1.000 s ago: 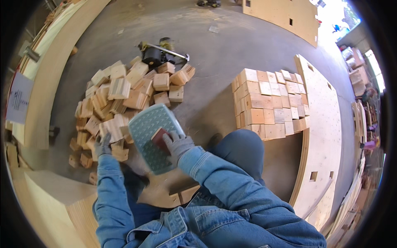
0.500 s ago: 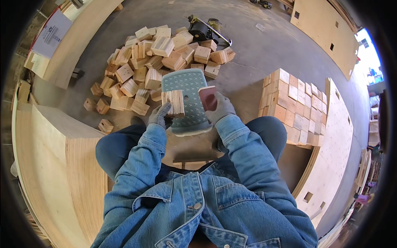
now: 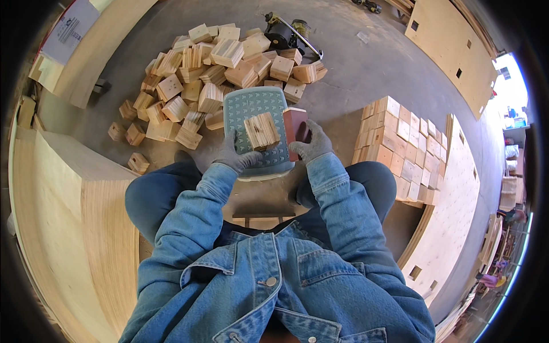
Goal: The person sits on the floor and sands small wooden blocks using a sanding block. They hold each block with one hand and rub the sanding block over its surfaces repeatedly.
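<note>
A striped plywood block (image 3: 262, 131) rests on the grey-green textured top of a step stool (image 3: 237, 102) between my knees. My left hand (image 3: 235, 155), in a grey glove, is beside the block with its fingers and thumb spread apart, the thumb close to the block's lower edge. In my gloved right hand (image 3: 313, 144) is a dark red sanding block (image 3: 295, 130) with a pale wooden edge, held upright at the stool's right side. My right fingers wrap its outer side, partly hidden behind it.
Beyond the stool lies a loose heap of wooden blocks (image 3: 197, 80), with a black and yellow-green power tool (image 3: 289, 33) behind. Blocks are stacked neatly (image 3: 394, 146) at right, beside plywood sheets (image 3: 452, 211). A thick plywood stack (image 3: 108, 240) stands at my left.
The plywood block has moved right on the stool and turned, and my left hand has let go of it. The sanding block in my right hand has shifted slightly right and swung more upright.
</note>
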A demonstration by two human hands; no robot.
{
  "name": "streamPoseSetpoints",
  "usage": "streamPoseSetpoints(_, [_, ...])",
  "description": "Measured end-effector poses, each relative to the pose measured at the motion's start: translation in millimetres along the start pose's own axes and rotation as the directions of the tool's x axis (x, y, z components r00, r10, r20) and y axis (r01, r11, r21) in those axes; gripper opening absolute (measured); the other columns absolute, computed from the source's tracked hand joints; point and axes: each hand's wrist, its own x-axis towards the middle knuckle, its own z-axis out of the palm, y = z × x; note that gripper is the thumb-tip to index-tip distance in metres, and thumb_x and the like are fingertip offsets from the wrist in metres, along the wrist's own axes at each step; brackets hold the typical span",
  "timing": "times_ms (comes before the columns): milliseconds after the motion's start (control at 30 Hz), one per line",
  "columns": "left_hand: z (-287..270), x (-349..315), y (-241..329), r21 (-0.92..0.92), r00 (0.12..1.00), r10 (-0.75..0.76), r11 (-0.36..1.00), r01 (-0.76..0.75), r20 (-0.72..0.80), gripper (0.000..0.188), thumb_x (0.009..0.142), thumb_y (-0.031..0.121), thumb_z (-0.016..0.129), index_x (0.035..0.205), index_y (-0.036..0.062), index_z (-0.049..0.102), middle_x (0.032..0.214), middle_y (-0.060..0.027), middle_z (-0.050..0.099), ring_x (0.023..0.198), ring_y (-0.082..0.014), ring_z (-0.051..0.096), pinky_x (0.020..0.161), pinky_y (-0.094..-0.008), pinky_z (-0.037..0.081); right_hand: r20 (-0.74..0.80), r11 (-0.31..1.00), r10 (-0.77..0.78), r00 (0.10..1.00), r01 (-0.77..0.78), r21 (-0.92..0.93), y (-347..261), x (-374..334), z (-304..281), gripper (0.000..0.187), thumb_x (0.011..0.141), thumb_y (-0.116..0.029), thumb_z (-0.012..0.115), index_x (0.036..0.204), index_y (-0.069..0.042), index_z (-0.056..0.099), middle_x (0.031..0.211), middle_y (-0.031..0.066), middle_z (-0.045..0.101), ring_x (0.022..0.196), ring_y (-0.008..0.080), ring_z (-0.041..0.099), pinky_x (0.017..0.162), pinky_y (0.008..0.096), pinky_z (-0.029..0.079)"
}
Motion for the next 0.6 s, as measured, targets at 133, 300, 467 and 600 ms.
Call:
streamPoseSetpoints(133, [0.2,-9.1,27.5,0.475,0.988,0.157,0.869,-0.136,-0.005,0.142,0.056,0.042,0.104,0.164,-0.0014,0.023,0.158,-0.0263,0.045,0.146,-0.04,0.047,0.123,-0.0422,0.04,0.042,0.908,0.033,0.999,-0.048,0.417,12.3,7.5,2.7,0.096,0.072,-0.013,0.093,0.155,0.003,0.047,0.147,0.0216,0.06,0.132,0.032,0.062,0.113,0.0376,0.05])
streamPoseSetpoints(300, [5.9,4.1,46.9,0.407,0.996,0.075,0.912,-0.049,-0.048,0.141,0.054,0.038,0.104,0.164,0.003,0.023,0.156,-0.024,0.046,0.145,-0.0368,0.048,0.123,-0.0414,0.04,0.27,0.632,0.027,0.962,-0.226,0.741,-3.4,-2.2,-10.3,0.09,0.078,0.004,0.081,0.158,0.005,0.041,0.152,0.0185,0.057,0.138,0.0277,0.057,0.116,0.0345,0.046])
streamPoseSetpoints(467, [22.8,36.1,23.4,-0.04,0.996,0.051,0.998,-0.048,0.077,0.118,0.054,0.035,0.102,0.152,0.0083,0.042,0.146,-0.0181,0.059,0.134,-0.0347,0.057,0.117,-0.0412,0.046,0.343,0.559,-0.043,0.939,-0.262,0.787,-19.6,-18.1,-12.5,0.084,0.084,0.005,0.07,0.161,0.006,0.037,0.159,0.0186,0.05,0.145,0.0273,0.051,0.12,0.0345,0.04])
streamPoseSetpoints(600, [38.4,55.5,0.4,-0.134,0.982,0.171,0.978,-0.159,0.077,0.088,0.059,0.034,0.098,0.135,0.0096,0.06,0.134,-0.0115,0.069,0.121,-0.0325,0.065,0.108,-0.0398,0.052,0.355,0.619,-0.14,0.924,-0.198,0.76,1.7,-8.4,-2.7,0.079,0.09,-0.001,0.069,0.162,0.005,0.037,0.159,0.0184,0.05,0.145,0.0265,0.05,0.12,0.0342,0.04])
